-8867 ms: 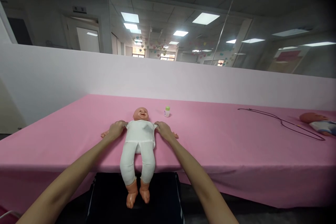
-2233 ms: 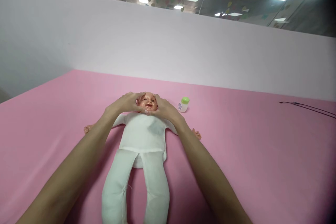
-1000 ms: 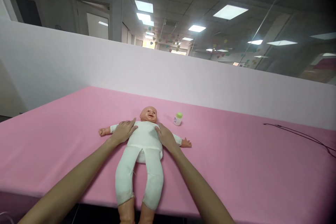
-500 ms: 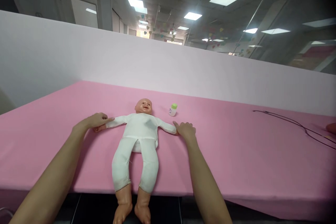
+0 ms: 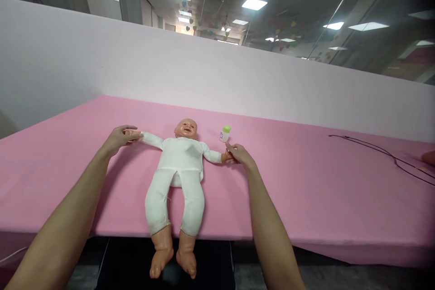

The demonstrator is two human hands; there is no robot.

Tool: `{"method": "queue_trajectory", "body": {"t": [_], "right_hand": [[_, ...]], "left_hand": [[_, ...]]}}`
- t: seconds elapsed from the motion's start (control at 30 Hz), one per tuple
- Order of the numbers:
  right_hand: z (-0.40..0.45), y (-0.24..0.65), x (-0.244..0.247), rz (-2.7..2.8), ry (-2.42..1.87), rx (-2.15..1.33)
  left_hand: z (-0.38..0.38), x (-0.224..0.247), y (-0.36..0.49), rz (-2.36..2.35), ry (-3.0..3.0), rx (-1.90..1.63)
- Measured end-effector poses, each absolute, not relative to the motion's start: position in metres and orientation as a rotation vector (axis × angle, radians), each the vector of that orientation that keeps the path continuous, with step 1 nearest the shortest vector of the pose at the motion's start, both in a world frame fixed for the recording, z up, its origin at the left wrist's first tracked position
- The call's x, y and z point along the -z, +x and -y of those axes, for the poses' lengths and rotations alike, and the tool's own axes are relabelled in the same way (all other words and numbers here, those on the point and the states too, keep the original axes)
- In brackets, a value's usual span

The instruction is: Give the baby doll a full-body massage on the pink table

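Observation:
A baby doll (image 5: pixel 180 158) in white clothes lies face up on the pink table cover (image 5: pixel 306 190), its arms spread and its bare feet hanging past the front edge. My left hand (image 5: pixel 120 138) is closed round the doll's hand on the left. On the other side my right hand (image 5: pixel 239 154) holds the doll's other hand between thumb and fingers. Just beyond my right hand stands a small clear bottle (image 5: pixel 224 134) with a green cap, near the doll's head.
A thin black cable (image 5: pixel 377 148) runs along the table at the right, with a brownish object (image 5: pixel 428 158) at the frame's edge. A low white wall (image 5: pixel 220 77) rises behind the table.
The doll's arm on the left is raised further up, with my left hand now round its hand. My right hand has shifted from the doll's cuff to its hand. The view has tilted slightly down.

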State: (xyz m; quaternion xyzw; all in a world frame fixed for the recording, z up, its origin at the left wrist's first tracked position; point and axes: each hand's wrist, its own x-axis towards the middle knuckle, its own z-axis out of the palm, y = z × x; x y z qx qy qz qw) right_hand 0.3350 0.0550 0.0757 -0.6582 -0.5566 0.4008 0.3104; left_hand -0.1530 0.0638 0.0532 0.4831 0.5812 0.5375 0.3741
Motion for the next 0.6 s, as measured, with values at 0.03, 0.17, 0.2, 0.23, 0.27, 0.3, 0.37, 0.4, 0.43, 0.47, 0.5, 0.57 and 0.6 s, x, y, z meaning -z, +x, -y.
{"method": "queue_trajectory", "body": {"t": [0.03,0.17,0.2,0.23,0.27,0.3,0.37,0.4,0.43,0.47,0.5,0.57,0.6], "right_hand": [[-0.056,0.335,-0.076,1.423,-1.628,-1.092],[-0.063,0.33,-0.072,1.211,-1.308,-1.209],[-0.065,0.328,-0.068,1.155,-1.287,-1.214],[-0.066,0.326,-0.065,1.118,-1.298,-1.21],[-0.067,0.324,-0.061,1.113,-1.332,-1.2],[-0.068,0.322,-0.058,1.136,-1.379,-1.19],[-0.069,0.32,-0.052,1.239,-1.453,-1.209],[-0.068,0.319,-0.05,1.292,-1.463,-1.245],[-0.068,0.318,-0.049,1.332,-1.451,-1.292],[-0.069,0.316,-0.048,1.343,-1.427,-1.326],[-0.07,0.313,-0.047,1.328,-1.394,-1.329],[-0.073,0.305,-0.044,1.242,-1.3,-1.231],[-0.075,0.299,-0.042,1.191,-1.242,-1.157]], "left_hand": [[-0.068,-0.048,-0.148,-1.429,1.136,-1.492],[-0.081,-0.028,-0.121,-1.185,0.935,-1.717],[-0.083,-0.024,-0.113,-1.169,0.942,-1.726],[-0.084,-0.02,-0.106,-1.177,0.972,-1.723],[-0.084,-0.017,-0.099,-1.207,1.013,-1.711],[-0.083,-0.015,-0.093,-1.251,1.054,-1.7],[-0.081,-0.013,-0.084,-1.312,1.128,-1.682],[-0.08,-0.013,-0.08,-1.312,1.161,-1.678],[-0.078,-0.013,-0.077,-1.293,1.194,-1.678],[-0.077,-0.014,-0.075,-1.267,1.232,-1.68],[-0.076,-0.015,-0.073,-1.244,1.282,-1.679],[-0.075,-0.018,-0.07,-1.226,1.385,-1.681],[-0.074,-0.019,-0.069,-1.222,1.418,-1.684]]}}
